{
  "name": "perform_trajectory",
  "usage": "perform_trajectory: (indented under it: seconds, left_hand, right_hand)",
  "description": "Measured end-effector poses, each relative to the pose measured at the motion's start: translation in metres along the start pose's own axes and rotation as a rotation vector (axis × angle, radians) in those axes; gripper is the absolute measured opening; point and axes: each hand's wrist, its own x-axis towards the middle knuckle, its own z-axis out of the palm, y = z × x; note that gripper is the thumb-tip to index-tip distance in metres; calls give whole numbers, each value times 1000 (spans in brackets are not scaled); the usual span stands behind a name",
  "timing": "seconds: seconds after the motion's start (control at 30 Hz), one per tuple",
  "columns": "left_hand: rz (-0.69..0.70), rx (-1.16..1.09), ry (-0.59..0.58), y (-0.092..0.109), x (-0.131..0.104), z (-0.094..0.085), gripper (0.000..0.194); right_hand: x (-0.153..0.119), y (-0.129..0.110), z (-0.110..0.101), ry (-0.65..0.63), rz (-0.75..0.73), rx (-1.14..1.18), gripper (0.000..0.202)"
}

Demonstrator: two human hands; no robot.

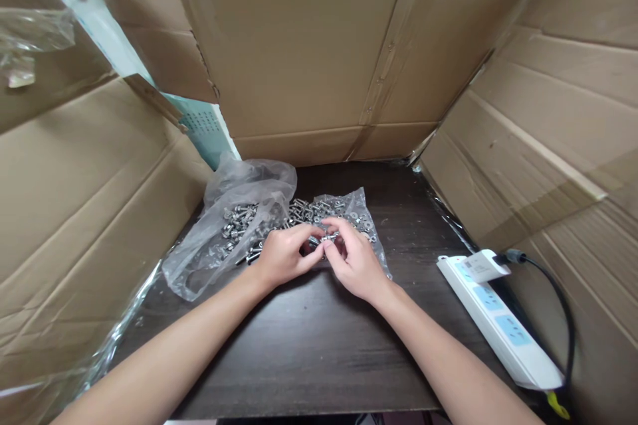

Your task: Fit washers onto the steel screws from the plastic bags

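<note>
Fingers pinched and nearly meeting, my left hand (286, 254) and my right hand (357, 260) hold a small shiny metal bolt (327, 238) between them. The fingertips partly cover it, so I cannot make out whether a nut or washer sits on it. Just beyond and to the left of the hands lies a pile of loose metal bolts (302, 211), spread on a clear plastic bag (189, 272). Several flat washers (355, 216) lie at the pile's right side, near my right hand.
Cardboard walls (299, 46) enclose the dark wooden table (319, 352) at the back and both sides. A white power strip (503, 325) lies along the right, with a white adapter (481, 267) and a black cable (565, 305) plugged in.
</note>
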Motion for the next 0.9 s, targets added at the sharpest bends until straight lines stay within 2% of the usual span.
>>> perform_trajectory:
  seconds: [0.23, 0.43, 0.5, 0.63, 0.9]
  left_hand:
    - [23, 33, 8, -1, 0, -3, 11]
    - [65, -30, -63, -3, 0, -3, 13]
    - [71, -42, -62, -4, 0, -2, 14]
    - [67, -72, -28, -6, -1, 2, 16]
    - [78, -82, 35, -4, 1, 4, 17]
  right_hand:
    - [0, -1, -2, 22, -41, -8, 27]
    - [1, 1, -5, -14, -91, -40, 35]
    - [1, 2, -5, -30, -67, -55, 36]
    - [1, 5, -5, -36, 6, -56, 33]
    - [1, 2, -4, 33, -29, -11, 30]
